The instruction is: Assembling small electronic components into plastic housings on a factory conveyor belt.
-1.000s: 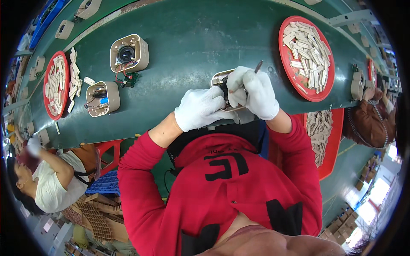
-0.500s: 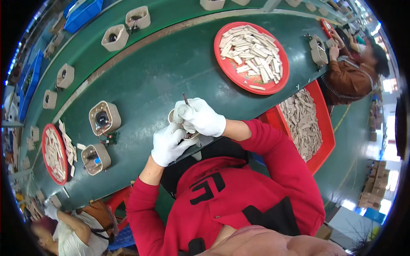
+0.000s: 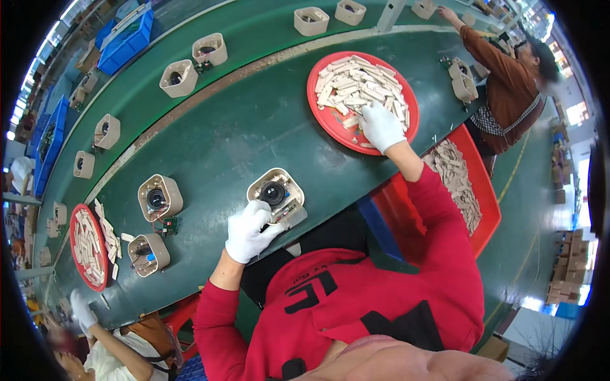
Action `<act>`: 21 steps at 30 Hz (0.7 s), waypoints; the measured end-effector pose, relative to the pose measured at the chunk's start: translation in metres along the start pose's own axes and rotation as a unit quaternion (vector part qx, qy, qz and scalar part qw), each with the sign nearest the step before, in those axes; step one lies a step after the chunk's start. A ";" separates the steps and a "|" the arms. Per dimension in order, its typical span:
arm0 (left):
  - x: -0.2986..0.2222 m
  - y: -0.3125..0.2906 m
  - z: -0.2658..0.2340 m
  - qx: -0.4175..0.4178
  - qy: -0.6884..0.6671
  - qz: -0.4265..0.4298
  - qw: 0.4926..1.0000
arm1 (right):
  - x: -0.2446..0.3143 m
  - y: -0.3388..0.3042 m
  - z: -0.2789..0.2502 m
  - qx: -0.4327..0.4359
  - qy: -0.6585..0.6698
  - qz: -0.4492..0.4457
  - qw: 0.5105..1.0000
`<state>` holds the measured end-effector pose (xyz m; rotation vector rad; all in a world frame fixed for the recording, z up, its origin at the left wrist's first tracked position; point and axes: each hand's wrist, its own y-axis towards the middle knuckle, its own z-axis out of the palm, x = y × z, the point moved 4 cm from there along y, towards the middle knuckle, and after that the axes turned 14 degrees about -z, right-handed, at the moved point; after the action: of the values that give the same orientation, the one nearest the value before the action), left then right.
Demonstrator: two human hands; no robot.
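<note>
A beige speaker housing [image 3: 257, 192] stands on the green table before me, a round black speaker [image 3: 273, 193] inside it. My left hand [image 3: 248, 233], in a white glove, is closed on the housing's near left edge. At that near side, by the fingertips, lies a flat light-coloured piece [image 3: 289, 214]. Farther right, my gloved right hand [image 3: 382, 128] reaches into a round red tray [image 3: 313, 95] heaped with beige strip-shaped pieces [image 3: 362, 79]. Its fingers are pinched together among the strips; what lies between them is hidden.
Two housings, one open [image 3: 159, 198] and one by it [image 3: 149, 255], stand left near a smaller red tray [image 3: 77, 255]. A red bin [image 3: 489, 216] of strips is at my right. More housings line the far belt [image 3: 248, 44]. Co-workers sit at both sides.
My right hand has left the housing and moved right and away into the red tray. The thin dark stick above it no longer shows. The co-worker at right now reaches toward the belt.
</note>
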<state>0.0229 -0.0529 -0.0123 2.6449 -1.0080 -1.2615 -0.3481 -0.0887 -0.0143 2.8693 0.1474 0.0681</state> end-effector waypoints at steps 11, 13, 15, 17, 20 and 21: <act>0.000 -0.001 -0.003 -0.013 0.012 0.003 1.000 | -0.002 0.015 -0.007 0.128 -0.070 0.003 0.989; -0.002 -0.001 -0.005 -0.009 0.003 -0.003 1.000 | -0.002 0.019 -0.023 0.036 0.006 0.000 0.999; -0.005 0.001 -0.005 -0.001 0.003 0.014 1.000 | 0.008 0.021 -0.040 -0.032 0.136 -0.009 0.990; 0.000 -0.003 -0.004 -0.009 0.002 0.019 1.000 | 0.057 0.023 -0.061 0.033 0.356 0.066 0.932; 0.000 -0.003 -0.002 -0.009 0.001 0.014 1.000 | 0.146 0.010 -0.074 0.067 0.444 -0.044 0.893; 0.002 -0.004 -0.001 0.004 0.009 0.009 1.000 | 0.166 0.005 -0.071 0.087 0.428 -0.139 0.889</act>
<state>0.0264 -0.0515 -0.0143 2.6424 -1.0332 -1.2312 -0.1872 -0.0575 0.0606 2.7225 0.7539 1.3110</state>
